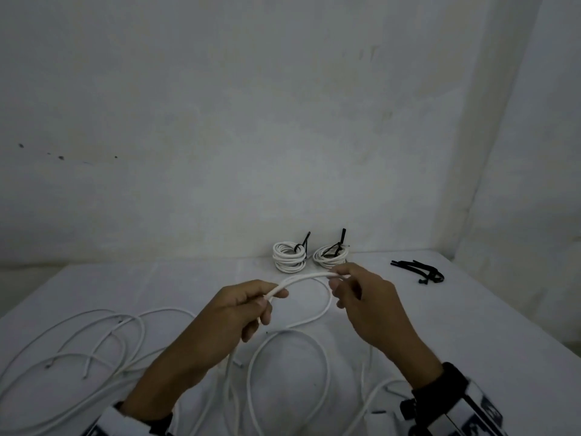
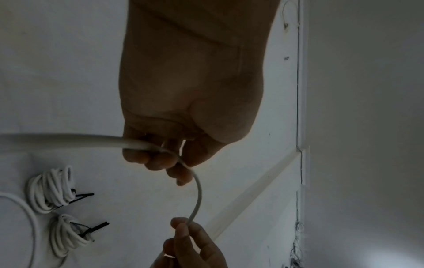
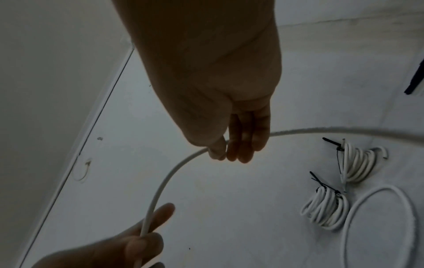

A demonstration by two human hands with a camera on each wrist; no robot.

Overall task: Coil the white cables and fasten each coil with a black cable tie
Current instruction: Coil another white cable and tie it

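Nearest, a sprawl of loose white cables [image 1: 103, 335] in slack, overlapping loops across the white table [image 1: 471, 309], several cut ends showing. Likely trouble here: snagging of the trailing length on those crossed loops during winding, and so a tangle or dragged neighbours.

Above that, held clear of the table between both hands, a short arched span of the white cable [image 1: 301, 278]: smooth, round, moderately stiff, holding its curve instead of drooping. Left hand [image 1: 248, 306] closed round it, fingers curled, thumb on top. Right hand [image 1: 361, 297] pinching it between thumb and fingertips [image 3: 241, 154], the remaining length running down onto the table in a wide ring. Probable risks: springing open of the first turn under a light pinch, given that stiffness; uneven turns if the loop size wanders; a twist building along the length, seemingly hard to flatten later.

Farther back, against the wall [image 1: 283, 121], two finished coils [image 1: 289, 258] side by side, tight, ribbed with stacked turns, each cinched by a black tie with its tail sticking up. To the right, well apart, a small pile of spare black cable ties [image 1: 418, 270], thin flat strips; a stretch away for whichever hand goes for one, with slackening of the unfastened coil a fair worry meanwhile.
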